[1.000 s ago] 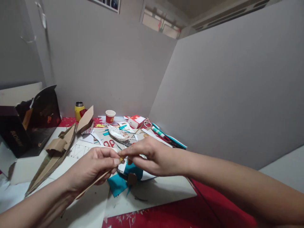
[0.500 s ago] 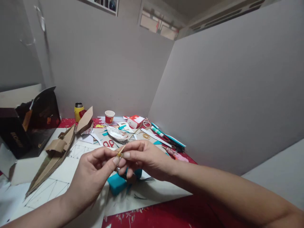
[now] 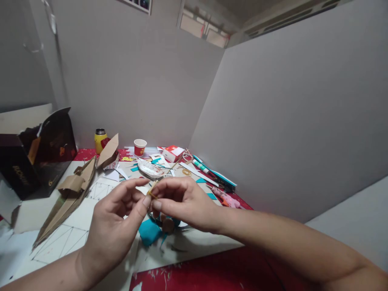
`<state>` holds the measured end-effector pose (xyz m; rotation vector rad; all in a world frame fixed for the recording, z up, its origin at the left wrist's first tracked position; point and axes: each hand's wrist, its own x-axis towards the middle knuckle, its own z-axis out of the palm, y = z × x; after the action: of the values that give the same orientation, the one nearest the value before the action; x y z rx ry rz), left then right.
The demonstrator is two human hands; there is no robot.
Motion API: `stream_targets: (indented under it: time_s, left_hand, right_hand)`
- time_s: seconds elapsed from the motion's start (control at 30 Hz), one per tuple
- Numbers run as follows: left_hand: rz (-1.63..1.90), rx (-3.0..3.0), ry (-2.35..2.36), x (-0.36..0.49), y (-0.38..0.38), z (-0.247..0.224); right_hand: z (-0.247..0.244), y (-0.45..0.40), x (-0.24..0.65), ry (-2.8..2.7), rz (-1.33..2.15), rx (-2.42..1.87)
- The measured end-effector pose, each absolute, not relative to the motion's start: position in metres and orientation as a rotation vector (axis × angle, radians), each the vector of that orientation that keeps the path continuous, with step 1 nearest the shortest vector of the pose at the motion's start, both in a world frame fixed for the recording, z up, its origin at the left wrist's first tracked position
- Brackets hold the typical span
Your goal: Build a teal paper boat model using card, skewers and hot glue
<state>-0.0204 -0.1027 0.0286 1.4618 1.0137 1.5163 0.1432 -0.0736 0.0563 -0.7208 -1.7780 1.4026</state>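
Fingertips nearly meeting over the table, my left hand and my right hand work at the end of a thin wooden stick. A yellow rubber band is looped at the stick. My left thumb presses the stick from below, with the index finger lifted clear of it. My right thumb and fingers pinch the band, and they hide part of the stick. Below the hands lies a teal piece, partly covered by my right fingers. More rubber bands lie beyond my right hand.
At left, a cardboard boat shape lies beside a black box. Farther back stand a yellow bottle and a paper cup. A foil-like boat shape and a glue gun lie around the hands. Grey partitions enclose the table.
My left index finger has lifted away from the stick. My right fingers have curled closer, and the band is stretched more visibly between the hands.
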Motion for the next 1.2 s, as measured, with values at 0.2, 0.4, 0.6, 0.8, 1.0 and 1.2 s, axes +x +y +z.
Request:
stream_targets:
  time_s: [0.2,0.4,0.6,0.8,1.0,1.2]
  left_hand:
    - [1.360,1.159,0.972,-0.023,-0.097,0.028]
    - [1.271,0.952,0.840,-0.023,-0.100,0.035]
    - [1.290,0.908,0.826,-0.024,-0.102,0.038]
    - [1.264,0.901,0.795,-0.024,-0.104,0.042]
    - [1.251,0.923,0.767,-0.023,-0.105,0.044]
    - [1.247,0.998,0.803,-0.023,-0.102,0.037]
  right_hand:
    - [0.049,-0.055,0.157,-2.274,0.131,-0.335]
    - [0.059,-0.047,0.161,-2.277,-0.302,-0.144]
    - [0.060,-0.051,0.157,-2.257,0.025,-0.125]
    - [0.057,-0.058,0.156,-2.135,0.415,-0.101]
    - [0.048,-0.065,0.147,-1.683,1.450,-0.303]
    - [0.043,-0.062,0.145,-1.196,2.074,-0.541]
